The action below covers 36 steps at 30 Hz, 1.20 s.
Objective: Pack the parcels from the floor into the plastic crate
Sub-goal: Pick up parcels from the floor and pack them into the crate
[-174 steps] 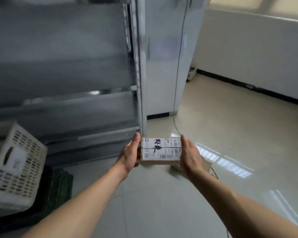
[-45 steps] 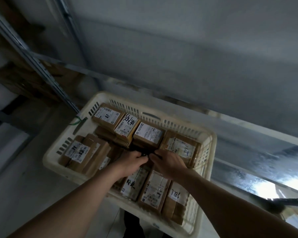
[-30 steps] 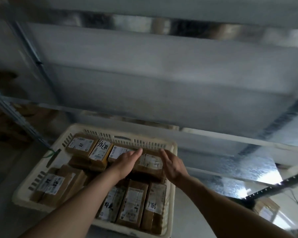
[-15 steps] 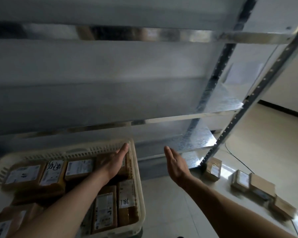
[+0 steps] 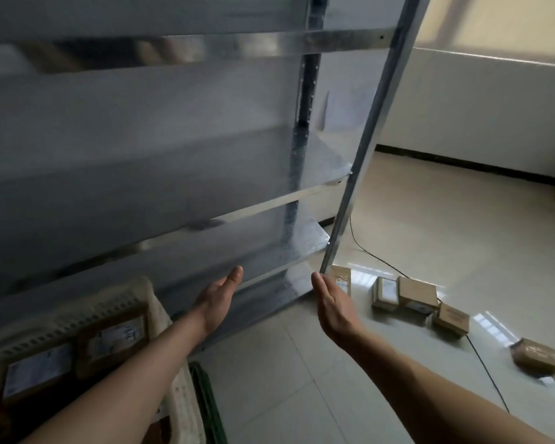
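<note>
Both hands, left hand [image 5: 217, 301] and right hand [image 5: 335, 307], hang spread and empty, the right nearer the floor parcels [image 5: 418, 294] at two o'clock, the plastic crate [image 5: 161, 318] at eight.

Bare floor [image 5: 302, 379] lies open toward the parcels [image 5: 418, 294] (a shelf post [image 5: 343, 219] and black cable [image 5: 481, 357] stand near).

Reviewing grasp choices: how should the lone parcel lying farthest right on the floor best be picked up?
Judging by its pose, the lone parcel lies flat, apart from the others, so both long side faces are free. Come from above and clamp those faces between the open left hand and right hand, palms facing inward.
</note>
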Each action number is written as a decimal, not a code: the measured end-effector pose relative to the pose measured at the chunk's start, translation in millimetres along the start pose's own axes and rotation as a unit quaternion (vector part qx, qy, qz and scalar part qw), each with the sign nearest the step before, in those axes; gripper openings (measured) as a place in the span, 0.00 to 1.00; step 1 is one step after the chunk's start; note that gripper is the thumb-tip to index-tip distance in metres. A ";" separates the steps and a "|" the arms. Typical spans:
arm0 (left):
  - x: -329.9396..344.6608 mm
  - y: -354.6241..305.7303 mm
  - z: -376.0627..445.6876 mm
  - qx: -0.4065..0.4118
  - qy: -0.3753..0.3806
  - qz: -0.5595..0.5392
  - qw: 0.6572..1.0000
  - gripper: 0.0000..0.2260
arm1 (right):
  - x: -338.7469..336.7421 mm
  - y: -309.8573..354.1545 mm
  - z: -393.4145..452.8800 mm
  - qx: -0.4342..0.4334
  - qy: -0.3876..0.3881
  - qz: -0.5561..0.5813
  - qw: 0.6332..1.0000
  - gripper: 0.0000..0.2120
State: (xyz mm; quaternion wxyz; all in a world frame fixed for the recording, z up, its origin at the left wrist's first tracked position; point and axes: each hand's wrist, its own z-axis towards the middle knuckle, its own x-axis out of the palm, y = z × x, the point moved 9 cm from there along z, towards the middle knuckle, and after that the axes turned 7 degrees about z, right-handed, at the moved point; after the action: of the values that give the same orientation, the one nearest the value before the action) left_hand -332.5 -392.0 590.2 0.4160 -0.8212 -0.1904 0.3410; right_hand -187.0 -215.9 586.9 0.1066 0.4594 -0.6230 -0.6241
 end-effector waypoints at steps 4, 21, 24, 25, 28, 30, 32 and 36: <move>58.3 -37.3 20.4 0.007 0.011 0.018 1.000 0.27 | -55.6 -30.6 20.8 0.011 -0.019 0.027 0.999 0.21; 307.0 -181.7 73.9 0.044 0.144 0.089 0.985 0.26 | -295.6 -153.9 57.0 0.098 -0.141 0.045 0.984 0.22; 338.8 -194.4 88.6 0.044 0.180 0.112 0.976 0.32 | -319.4 -173.9 60.4 0.121 -0.161 0.051 0.978 0.22; 348.4 -197.6 94.4 0.044 0.193 0.122 0.973 0.36 | -326.9 -180.1 61.6 0.128 -0.169 0.056 0.976 0.22; 373.8 -211.1 119.7 0.060 0.216 0.139 0.964 0.48 | -349.3 -193.7 72.3 0.143 -0.185 0.054 0.971 0.22; 390.1 -222.2 139.5 0.064 0.228 0.147 0.960 0.46 | -364.8 -201.4 85.5 0.151 -0.200 0.046 0.967 0.22; 403.8 -233.9 163.0 0.068 0.233 0.154 0.958 0.45 | -379.7 -209.2 101.3 0.160 -0.215 0.042 0.963 0.21; 429.5 -255.2 208.2 0.091 0.239 0.157 0.954 0.61 | -406.2 -216.6 135.3 0.176 -0.237 0.035 0.955 0.18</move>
State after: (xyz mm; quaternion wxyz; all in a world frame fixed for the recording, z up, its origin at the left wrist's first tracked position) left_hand -191.1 127.7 537.5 0.4639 -0.8567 0.0775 0.2117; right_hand 38.2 206.1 549.4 -0.1047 0.2876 -0.7464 -0.5909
